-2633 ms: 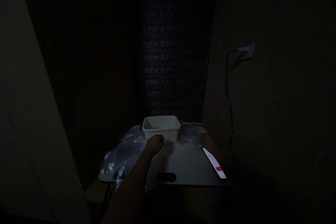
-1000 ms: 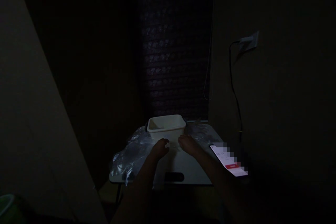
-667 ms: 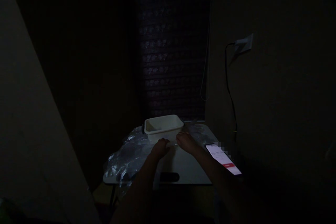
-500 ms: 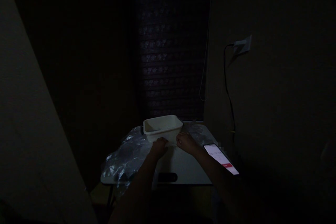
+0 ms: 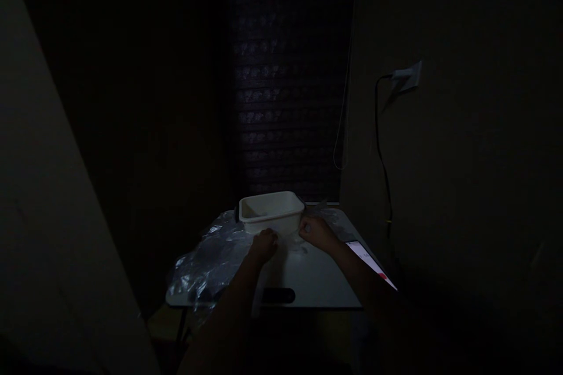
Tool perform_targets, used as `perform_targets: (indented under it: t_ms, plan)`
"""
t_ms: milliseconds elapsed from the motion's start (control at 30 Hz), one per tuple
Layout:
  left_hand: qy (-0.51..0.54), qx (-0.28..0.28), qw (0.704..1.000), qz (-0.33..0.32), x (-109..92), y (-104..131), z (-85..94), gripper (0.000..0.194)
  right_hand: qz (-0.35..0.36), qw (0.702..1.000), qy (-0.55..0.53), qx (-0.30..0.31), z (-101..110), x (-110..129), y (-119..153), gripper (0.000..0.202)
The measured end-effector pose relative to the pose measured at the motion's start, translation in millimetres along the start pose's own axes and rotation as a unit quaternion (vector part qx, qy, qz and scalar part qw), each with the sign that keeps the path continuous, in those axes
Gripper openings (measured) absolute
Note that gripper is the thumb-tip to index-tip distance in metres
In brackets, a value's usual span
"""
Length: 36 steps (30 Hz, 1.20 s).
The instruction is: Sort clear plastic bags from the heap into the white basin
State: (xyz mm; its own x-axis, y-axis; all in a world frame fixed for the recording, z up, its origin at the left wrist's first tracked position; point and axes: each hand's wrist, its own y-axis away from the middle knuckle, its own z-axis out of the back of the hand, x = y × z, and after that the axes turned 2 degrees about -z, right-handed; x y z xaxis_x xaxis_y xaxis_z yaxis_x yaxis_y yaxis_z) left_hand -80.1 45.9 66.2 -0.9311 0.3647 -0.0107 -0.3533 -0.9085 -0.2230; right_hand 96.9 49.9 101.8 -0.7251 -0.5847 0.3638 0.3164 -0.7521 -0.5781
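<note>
The room is very dark. My left hand (image 5: 263, 243) rests with curled fingers on a small white table (image 5: 312, 281), just in front of a white rectangular tub (image 5: 270, 211). My right hand (image 5: 315, 229), also curled, is at the tub's front right corner. Between the two hands lies a faint patch of something thin and clear (image 5: 294, 244); whether either hand grips it is too dim to tell. The inside of the tub looks bare.
Crumpled clear plastic sheeting (image 5: 204, 261) covers the table's left side. A lit phone (image 5: 370, 262) lies near the right edge, and a dark slot (image 5: 277, 296) sits at the front edge. A cable (image 5: 382, 158) hangs from a wall socket (image 5: 407, 76). A closed blind (image 5: 285, 99) is behind.
My right hand came in from the table's right side to the middle beside my left hand, then moved up toward the tub's right corner. The left hand stayed almost still.
</note>
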Motion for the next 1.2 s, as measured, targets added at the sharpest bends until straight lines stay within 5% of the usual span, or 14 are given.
perform_targets:
  t_ms: [300, 467, 833, 967, 1067, 1200]
  plan:
    - [0.028, -0.007, 1.000, 0.003, -5, -2, 3.5, 0.018, -0.007, 0.999, -0.042, 0.009, -9, -12, 4, 0.037]
    - [0.055, -0.021, 0.998, -0.012, -5, -2, 3.6, 0.020, -0.021, 0.998, -0.055, 0.027, -12, -13, -1, 0.012]
    - [0.160, -0.108, 0.981, -0.002, 4, -5, 3.9, 0.017, -0.089, 0.975, -0.201, -0.003, -3, -20, 0, 0.014]
    - [0.212, -0.125, 0.969, 0.006, 0, -12, 4.4, 0.014, -0.116, 0.956, -0.269, -0.031, -5, -26, 2, 0.031]
    - [0.248, -0.133, 0.959, 0.019, -4, -17, 4.6, 0.015, -0.106, 0.956, -0.274, -0.001, -13, -29, 7, 0.043]
    - [0.282, -0.139, 0.949, 0.029, -10, -20, 6.3, 0.017, -0.095, 0.966, -0.230, 0.070, -22, -29, 11, 0.030]
